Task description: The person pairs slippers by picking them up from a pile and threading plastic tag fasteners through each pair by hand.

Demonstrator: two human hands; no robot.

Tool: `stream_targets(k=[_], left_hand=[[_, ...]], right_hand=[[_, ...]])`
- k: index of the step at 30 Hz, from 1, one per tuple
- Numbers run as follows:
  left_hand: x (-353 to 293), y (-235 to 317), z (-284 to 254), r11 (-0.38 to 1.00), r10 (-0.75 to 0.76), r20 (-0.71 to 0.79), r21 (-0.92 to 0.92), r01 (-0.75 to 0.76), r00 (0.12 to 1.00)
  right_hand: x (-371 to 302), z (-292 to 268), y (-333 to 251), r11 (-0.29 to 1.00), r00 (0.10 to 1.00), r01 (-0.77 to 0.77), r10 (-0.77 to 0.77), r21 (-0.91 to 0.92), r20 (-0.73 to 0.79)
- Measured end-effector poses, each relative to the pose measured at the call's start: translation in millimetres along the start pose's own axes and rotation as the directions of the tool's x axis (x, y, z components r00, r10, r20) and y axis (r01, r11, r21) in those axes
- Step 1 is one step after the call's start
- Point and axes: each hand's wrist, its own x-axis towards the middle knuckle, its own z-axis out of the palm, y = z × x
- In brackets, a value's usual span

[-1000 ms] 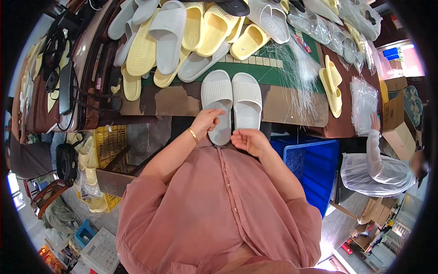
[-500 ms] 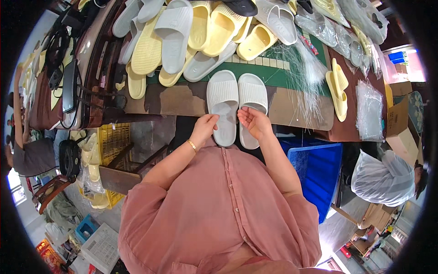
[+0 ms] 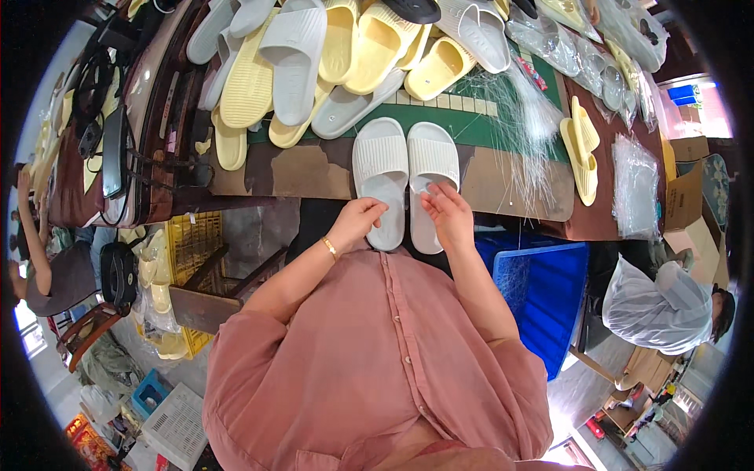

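Left hand (image 3: 356,224) curled (any grip unclear), right hand (image 3: 450,220) half-spread, seemingly empty, over 2 grey slides (image 3: 381,157). Both overhang the surface (image 3: 314,174); downward pressure could tip them.

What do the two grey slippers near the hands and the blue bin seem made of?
Grey slippers: probably moulded foam or rubber, matte; ribbed straps and soles share one plain colour.
Blue bin: likely hard plastic, fairly glossy, judging by its smooth, shiny wall.

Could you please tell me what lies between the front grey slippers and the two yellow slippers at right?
The head view shows thin, pale strands between the grey slippers and the yellow slippers, over the green mat and brown board.
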Motion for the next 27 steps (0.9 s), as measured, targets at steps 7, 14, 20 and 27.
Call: stream_targets(k=[7, 14, 20, 27], left_hand=[[15, 13, -33, 0.963, 0.267, -0.293, 0.049, -0.265, 0.918], [78, 26, -59, 0.864, 0.503, -0.462, 0.302, -0.403, 0.731], [107, 37, -62, 0.817, 0.477, -0.468, 0.548, -0.18, 0.744], [124, 40, -64, 0.851, 0.372, -0.502, 0.521, -0.07, 0.781]], right_hand=[[-27, -4, -2, 0.942, 0.99, 0.102, -0.066, -0.319, 0.122], [-78, 77, 32, 0.732, 0.322, 0.425, 0.427, -0.532, 0.845], [-100, 125, 90, 0.778, -0.202, 0.381, 0.598, -0.5, 0.776], [-105, 147, 107, 0.791, -0.48, 0.448, 0.607, -0.417, 0.634]])
